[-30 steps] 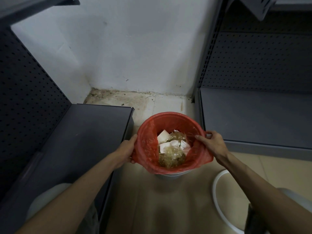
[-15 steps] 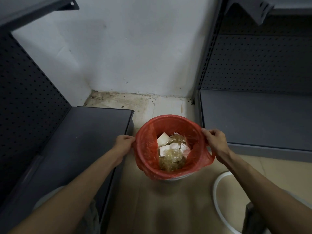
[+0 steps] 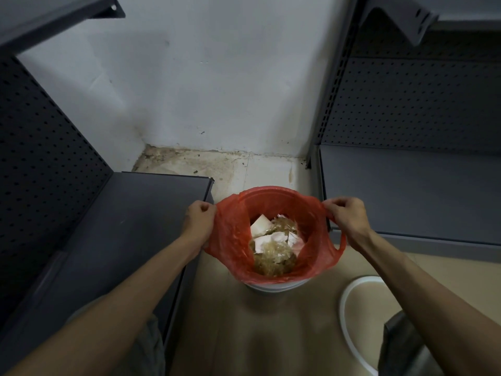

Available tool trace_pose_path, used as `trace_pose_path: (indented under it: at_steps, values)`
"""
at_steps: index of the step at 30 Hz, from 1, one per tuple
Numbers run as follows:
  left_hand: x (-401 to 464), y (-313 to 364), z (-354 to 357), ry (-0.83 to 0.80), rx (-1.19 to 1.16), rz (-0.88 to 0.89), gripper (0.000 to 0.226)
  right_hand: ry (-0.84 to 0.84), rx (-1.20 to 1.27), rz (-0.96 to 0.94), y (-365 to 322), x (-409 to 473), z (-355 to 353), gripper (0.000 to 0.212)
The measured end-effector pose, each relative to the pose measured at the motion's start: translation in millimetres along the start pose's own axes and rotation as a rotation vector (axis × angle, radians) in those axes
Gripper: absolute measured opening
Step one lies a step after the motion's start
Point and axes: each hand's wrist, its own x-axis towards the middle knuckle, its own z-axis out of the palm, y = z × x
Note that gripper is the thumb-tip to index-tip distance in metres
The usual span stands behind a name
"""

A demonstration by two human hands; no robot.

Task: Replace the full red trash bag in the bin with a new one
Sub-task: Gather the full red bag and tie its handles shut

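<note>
Hands hold the red trash bag [image 3: 230, 240] by its top edge, one on each side. The left hand [image 3: 199, 221] is at 9 o'clock of the bag's mouth, with its fingers pinched shut on the red plastic. The right hand [image 3: 348, 219] is at 3 o'clock, and its fingers are closed on the plastic there too. The bag's mouth is pulled wide open between them. Inside lie white paper scraps [image 3: 261, 226] and yellowish stuff [image 3: 273, 256]. The bag sits in the white bin [image 3: 273, 286], and only the bin's rim shows, at 6 o'clock under the bag. The bin stands on the tan floor [image 3: 244, 335] between two gray shelves [image 3: 406, 191]. A white ring [image 3: 344, 302] lies on the floor at 4 o'clock from the bin.
</note>
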Motion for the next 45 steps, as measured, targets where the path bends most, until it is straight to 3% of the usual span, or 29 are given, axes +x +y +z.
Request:
trace_pose_path:
  at_steps: [5,10,17,23,27,29,31,33,36,45]
  values:
    - [-8.1,12.4,-1.9,0.029,0.026,0.113,0.017,0.021,-0.016,-0.098,-16.8,1.4,2.7,0.018]
    - [-14.4,19.4,-6.5,-0.044,0.016,0.181,0.02,-0.001,0.012,-0.18,-41.9,-7.6,5.1,0.019]
    - [-1.9,15.5,-9.5,-0.105,-0.141,-0.108,0.018,0.025,-0.078,-0.152,-35.2,-6.3,8.9,0.011]
    - [11.4,11.2,-10.5,-0.164,-0.17,-0.244,0.02,-0.039,-0.218,-0.014,-33.2,3.2,20.7,0.053]
    - [21.7,21.1,-8.1,-0.211,-0.139,-0.266,0.056,-0.058,-0.244,0.044,-36.8,7.9,28.9,0.053]
    - [22.7,28.9,-3.6,-0.228,-0.115,-0.243,0.061,-0.064,-0.265,0.056,-38.4,9.0,33.0,0.045]
    - [23.3,35.9,2.0,-0.186,-0.117,-0.191,0.054,-0.048,-0.255,0.038,-41.2,9.6,36.7,0.028]
    - [26.2,40.1,7.3,-0.151,-0.11,-0.136,0.03,-0.032,-0.212,0.006,-45.1,8.7,38.7,0.016]
    - [26.3,49.3,11.8,-0.114,-0.113,-0.101,0.004,-0.008,-0.196,-0.044,-48.7,5.4,38.6,0.012]
    - [19.2,67.9,3.9,-0.013,-0.202,0.096,0.01,0.035,-0.222,-0.128,-48.0,-8.8,28.7,0.018]
